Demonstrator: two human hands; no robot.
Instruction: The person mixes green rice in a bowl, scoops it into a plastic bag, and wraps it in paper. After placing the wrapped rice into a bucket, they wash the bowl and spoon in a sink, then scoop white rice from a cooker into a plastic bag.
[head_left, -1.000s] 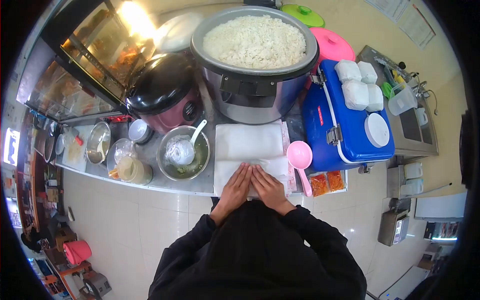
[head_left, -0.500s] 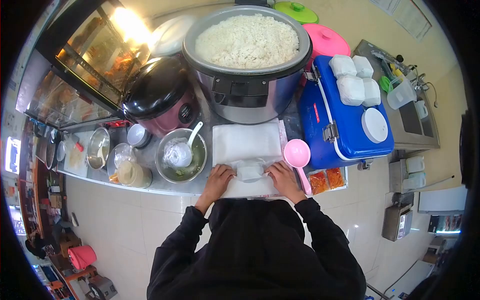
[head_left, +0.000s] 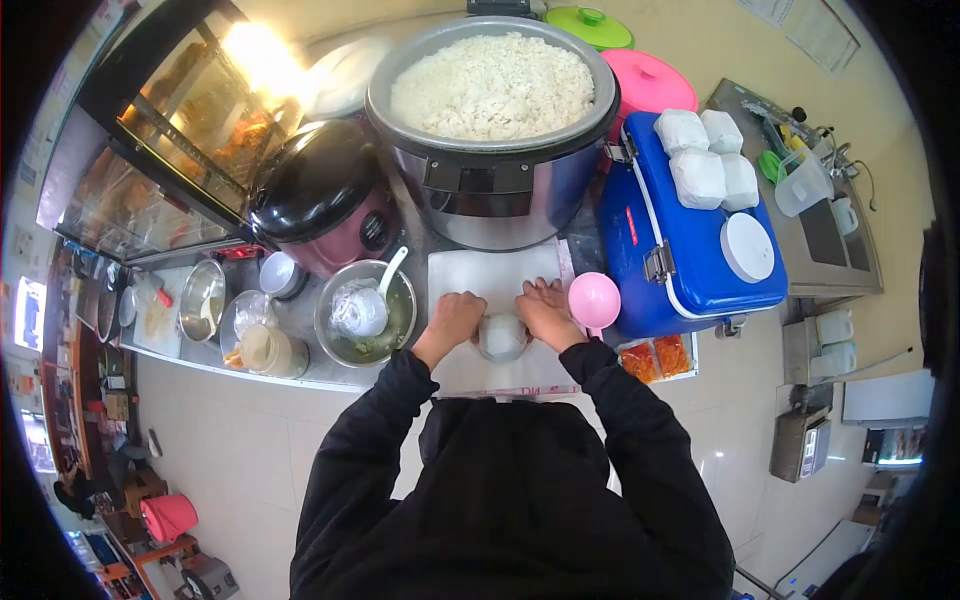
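Observation:
A rounded, pale lump wrapped in white paper (head_left: 502, 338) sits near the counter's front edge, between my hands. Beneath it lies a stack of white wrapping paper (head_left: 475, 372) with red print along its edge. My left hand (head_left: 456, 322) is closed at the lump's far left side, its fingers curled onto the paper. On the other side, my right hand (head_left: 545, 312) is also closed on the paper, with bent fingers. The fingertips are partly hidden. A pink scoop (head_left: 594, 300) lies just right of my right hand.
A large cooker full of white rice (head_left: 495, 85) stands behind the paper. To the left is a metal bowl (head_left: 345, 348) with a white spoon (head_left: 393, 270). On the right, a blue cooler (head_left: 650, 240) carries several white packets (head_left: 697, 178). Orange sachets (head_left: 655, 358) lie at the front right.
Both hands have moved forward from the near sides of the packet, and their fingers now curl at its far sides. The paper around the lump looks drawn closer, and the lump appears rounder.

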